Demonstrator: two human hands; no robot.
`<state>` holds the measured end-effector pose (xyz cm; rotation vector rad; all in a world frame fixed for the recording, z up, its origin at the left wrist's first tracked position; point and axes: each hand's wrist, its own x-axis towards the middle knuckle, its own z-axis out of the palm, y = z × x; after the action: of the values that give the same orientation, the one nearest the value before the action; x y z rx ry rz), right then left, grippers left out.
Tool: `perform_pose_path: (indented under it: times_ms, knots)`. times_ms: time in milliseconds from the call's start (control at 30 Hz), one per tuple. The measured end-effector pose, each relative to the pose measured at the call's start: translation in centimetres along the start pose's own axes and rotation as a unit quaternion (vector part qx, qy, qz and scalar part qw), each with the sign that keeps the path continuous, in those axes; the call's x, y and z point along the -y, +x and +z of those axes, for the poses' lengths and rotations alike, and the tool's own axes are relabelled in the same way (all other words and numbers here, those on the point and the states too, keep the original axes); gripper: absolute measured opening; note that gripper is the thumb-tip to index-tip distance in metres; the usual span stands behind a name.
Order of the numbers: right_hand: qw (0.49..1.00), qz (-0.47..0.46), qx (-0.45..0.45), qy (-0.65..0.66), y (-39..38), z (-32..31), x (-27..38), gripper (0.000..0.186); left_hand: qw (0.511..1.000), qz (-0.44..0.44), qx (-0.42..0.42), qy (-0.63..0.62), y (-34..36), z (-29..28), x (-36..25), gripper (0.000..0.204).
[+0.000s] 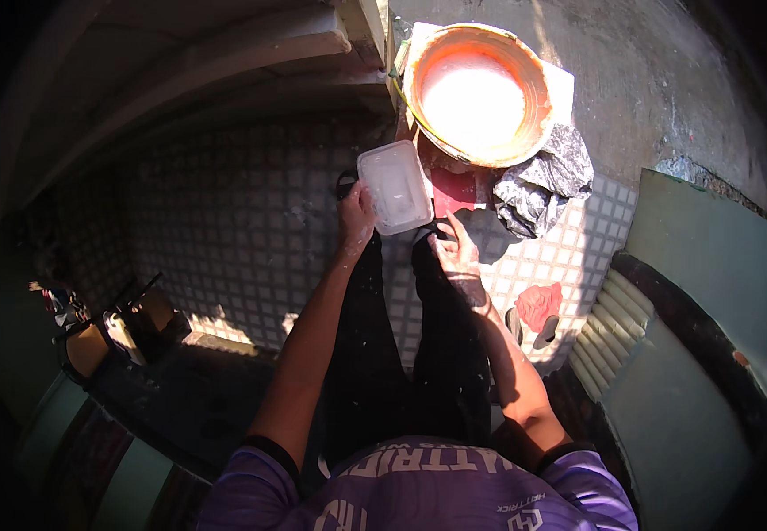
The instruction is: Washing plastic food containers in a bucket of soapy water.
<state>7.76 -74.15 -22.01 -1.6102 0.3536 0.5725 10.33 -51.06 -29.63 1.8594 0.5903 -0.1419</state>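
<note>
Whitish translucent plastic makes the shallow rectangular container [394, 184], which lies just right of the left hand [358, 212], whose fingers are closed on its left edge; its long axis runs near to far, the far end leaning slightly left. Just beside its near right corner is the right hand [457, 253], fingers parted and seemingly holding nothing. Farther right stands the round orange-walled bucket [538, 99] with white content.

- Harsh light is glaring white inside the far bucket [538, 97].
- Shadow is dimming the left tiled floor [224, 203].
- Fisheye edges are bending and darkening.
</note>
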Motion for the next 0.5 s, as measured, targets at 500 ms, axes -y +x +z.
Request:
perform_pose_path:
  times_ms: [500]
  knots:
    - [0.990,-0.099,0.031,0.097,-15.6,6.6,24.1,0.038,0.915,-0.098,-0.005,-0.391,-14.8,-16.0,-25.5,0.060]
